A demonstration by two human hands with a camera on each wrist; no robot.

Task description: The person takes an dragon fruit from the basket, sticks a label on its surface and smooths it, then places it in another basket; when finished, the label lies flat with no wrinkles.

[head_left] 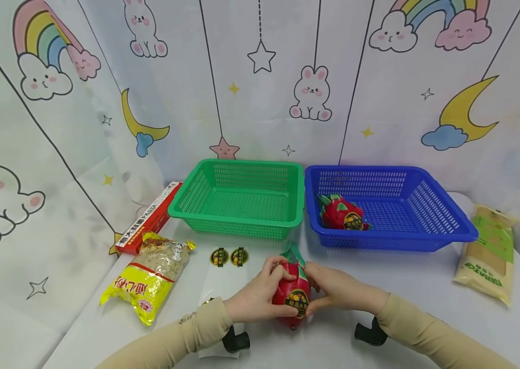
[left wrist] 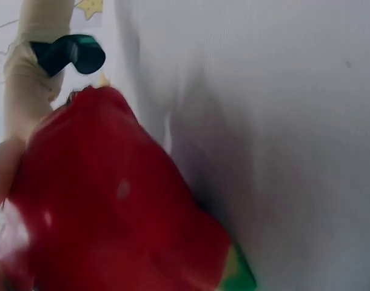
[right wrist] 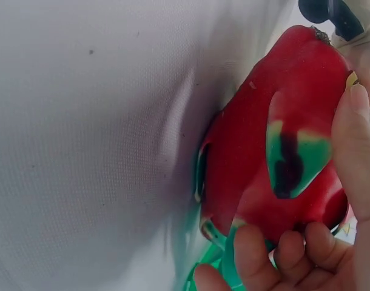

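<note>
In the head view a red dragon fruit [head_left: 284,294] with green-tipped scales lies at the front middle of the table, between both hands. A round black-and-gold sticker [head_left: 299,301] is on its upper side. My left hand [head_left: 257,293] grips the fruit from the left, its thumb on the sticker's edge. From the right, my right hand [head_left: 340,291] holds the fruit, thumb and fingers bent against its side. The right wrist view shows the thumb [right wrist: 358,151] on the red skin [right wrist: 245,163] and the fingers curled near the green tips. Red skin [left wrist: 124,194] fills much of the left wrist view.
A white sticker sheet [head_left: 220,279] with black-and-gold stickers lies left. Behind stand a green basket [head_left: 237,228] and a blue basket [head_left: 394,241] holding another stickered dragon fruit [head_left: 338,210]. A yellow pasta bag [head_left: 149,277] and red box [head_left: 151,218] lie left, a tan packet [head_left: 488,253] right.
</note>
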